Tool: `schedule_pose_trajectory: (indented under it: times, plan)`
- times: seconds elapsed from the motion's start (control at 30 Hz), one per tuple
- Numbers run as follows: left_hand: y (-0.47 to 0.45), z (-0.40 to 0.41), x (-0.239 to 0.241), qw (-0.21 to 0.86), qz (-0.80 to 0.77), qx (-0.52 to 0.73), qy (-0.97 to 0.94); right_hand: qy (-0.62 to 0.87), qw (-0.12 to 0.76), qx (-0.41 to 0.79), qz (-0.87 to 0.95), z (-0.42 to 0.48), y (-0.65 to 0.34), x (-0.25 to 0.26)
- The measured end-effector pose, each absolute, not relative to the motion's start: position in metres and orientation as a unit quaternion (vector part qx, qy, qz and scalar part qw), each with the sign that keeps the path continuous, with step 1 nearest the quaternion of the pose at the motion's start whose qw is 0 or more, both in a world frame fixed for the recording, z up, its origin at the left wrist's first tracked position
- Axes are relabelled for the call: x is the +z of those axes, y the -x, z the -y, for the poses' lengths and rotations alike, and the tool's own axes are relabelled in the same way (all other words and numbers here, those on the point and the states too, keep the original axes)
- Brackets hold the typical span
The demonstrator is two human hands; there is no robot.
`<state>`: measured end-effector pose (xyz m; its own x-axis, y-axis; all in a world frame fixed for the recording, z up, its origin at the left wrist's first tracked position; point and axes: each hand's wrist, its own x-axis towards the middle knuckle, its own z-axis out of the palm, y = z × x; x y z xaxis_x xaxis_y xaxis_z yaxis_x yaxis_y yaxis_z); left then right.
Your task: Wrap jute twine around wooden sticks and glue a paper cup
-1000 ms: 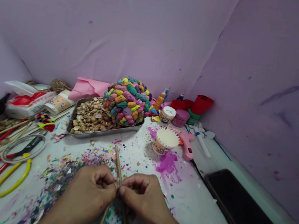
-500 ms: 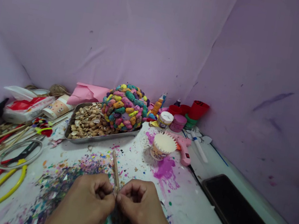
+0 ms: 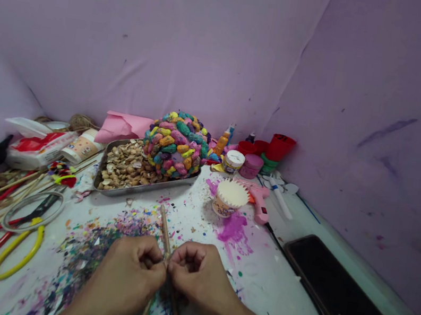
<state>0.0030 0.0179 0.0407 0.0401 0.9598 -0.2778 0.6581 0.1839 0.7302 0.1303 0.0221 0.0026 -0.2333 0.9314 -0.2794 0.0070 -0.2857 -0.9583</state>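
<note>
Head view: paint-spattered white table (image 3: 267, 274), lilac walls (image 3: 221, 46); left fingers (image 3: 155, 273), right fingers (image 3: 177, 272) pinched on sticks (image 3: 165, 228).

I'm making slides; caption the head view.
Left hand and right hand close together at brown sticks, before a lumpy multicoloured ball.

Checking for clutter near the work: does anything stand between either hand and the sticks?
Nothing visible does: the left hand and right hand both have their fingertips right at the sticks. The zigzag-rimmed cup and the metal tray sit beyond the hands, not between.
</note>
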Motion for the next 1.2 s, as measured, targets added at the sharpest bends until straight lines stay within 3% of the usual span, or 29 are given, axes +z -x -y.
schedule_pose_trajectory:
  times: [0.63,0.9,1.2]
  plan:
    - [0.000,-0.021,0.034,0.550,-0.636,0.231,-0.490,0.463,0.380,0.660,0.454,-0.025,-0.133,0.000]
    - [0.005,-0.020,0.026,0.642,-0.570,0.316,-0.403,0.437,0.398,0.688,0.422,-0.025,-0.136,-0.001]
    - [0.011,-0.010,0.025,0.753,-0.495,0.268,-0.340,0.433,0.428,0.676,0.415,-0.024,-0.137,0.003]
